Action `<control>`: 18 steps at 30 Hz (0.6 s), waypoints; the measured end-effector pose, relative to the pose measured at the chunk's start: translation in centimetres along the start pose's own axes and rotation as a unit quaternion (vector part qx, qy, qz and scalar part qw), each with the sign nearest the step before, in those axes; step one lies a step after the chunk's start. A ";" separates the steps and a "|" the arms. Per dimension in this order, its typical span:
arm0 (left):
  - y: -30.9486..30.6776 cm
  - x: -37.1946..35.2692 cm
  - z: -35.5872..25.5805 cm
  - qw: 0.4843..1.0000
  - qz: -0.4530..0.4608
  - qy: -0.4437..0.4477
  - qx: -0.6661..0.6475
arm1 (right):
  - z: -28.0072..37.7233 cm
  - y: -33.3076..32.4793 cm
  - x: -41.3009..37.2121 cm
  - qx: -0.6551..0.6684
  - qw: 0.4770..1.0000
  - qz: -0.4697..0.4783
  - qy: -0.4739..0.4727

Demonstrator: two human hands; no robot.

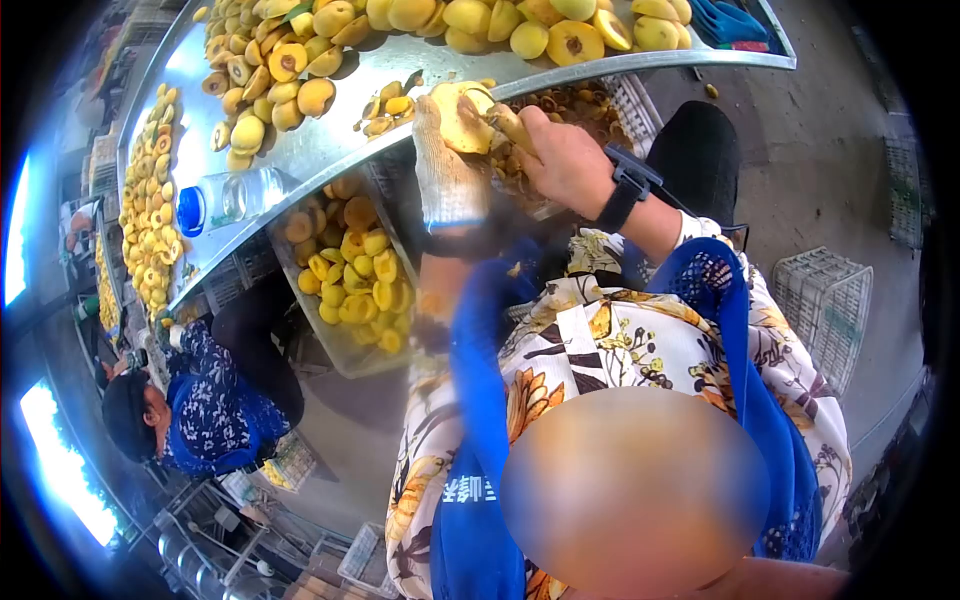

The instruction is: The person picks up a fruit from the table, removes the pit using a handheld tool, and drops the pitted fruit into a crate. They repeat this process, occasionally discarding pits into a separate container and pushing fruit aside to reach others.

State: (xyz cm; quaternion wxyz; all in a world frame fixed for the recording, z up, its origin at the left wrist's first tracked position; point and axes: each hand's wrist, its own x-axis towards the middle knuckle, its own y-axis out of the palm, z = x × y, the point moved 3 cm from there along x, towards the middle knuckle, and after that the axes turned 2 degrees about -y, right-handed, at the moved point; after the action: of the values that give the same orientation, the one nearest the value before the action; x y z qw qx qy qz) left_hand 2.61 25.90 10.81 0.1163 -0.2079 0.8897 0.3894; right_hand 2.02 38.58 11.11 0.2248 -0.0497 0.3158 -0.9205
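My left hand (447, 180), in a white knit glove, grips a yellow peach (462, 118) just beyond the metal table's near edge. My right hand (568, 165) is bare, with a black band on the wrist, and its fingers are wrapped round a short wooden-handled tool (512, 128). The tool's tip meets the right side of the peach; its working end cannot be made out. Beneath my hands a container of brownish peach scraps (585, 110) is partly hidden. Several small peach pieces (385, 110) lie on the table just left of the glove.
Peaches, many halved (285, 65), heap along the metal table (340, 130). A blue-capped water bottle (235, 198) lies near its edge. Below stands a bin of peach halves (360, 280). Another person (220, 400) sits at the left. A white crate (822, 300) is on the floor at right.
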 end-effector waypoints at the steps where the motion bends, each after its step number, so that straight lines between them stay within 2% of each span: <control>1: 0.0 0.1 0.3 1.000 0.018 -0.010 -0.002 | -0.1 0.0 -0.1 -0.009 1.000 0.005 0.004; 5: 0.3 0.0 1.0 0.998 0.059 -0.022 -0.003 | -0.3 -0.1 -0.6 -0.005 1.000 0.004 0.007; 10: 1.1 -1.0 1.3 0.998 0.057 0.002 0.014 | -0.5 0.1 -1.1 -0.007 1.000 0.004 0.025; 16: 1.0 -0.7 2.0 0.997 0.075 -0.013 -0.006 | -0.3 0.0 -1.5 -0.006 0.999 0.001 0.053; 18: 1.5 -1.1 1.9 0.999 0.044 0.006 0.017 | -0.3 0.0 -1.5 -0.011 0.999 0.005 0.043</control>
State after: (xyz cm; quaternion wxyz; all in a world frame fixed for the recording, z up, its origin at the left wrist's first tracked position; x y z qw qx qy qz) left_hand 3.00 28.50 10.94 0.0971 -0.1688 0.9052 0.3778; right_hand 3.34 39.41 10.90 0.2154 -0.0112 0.3359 -0.9169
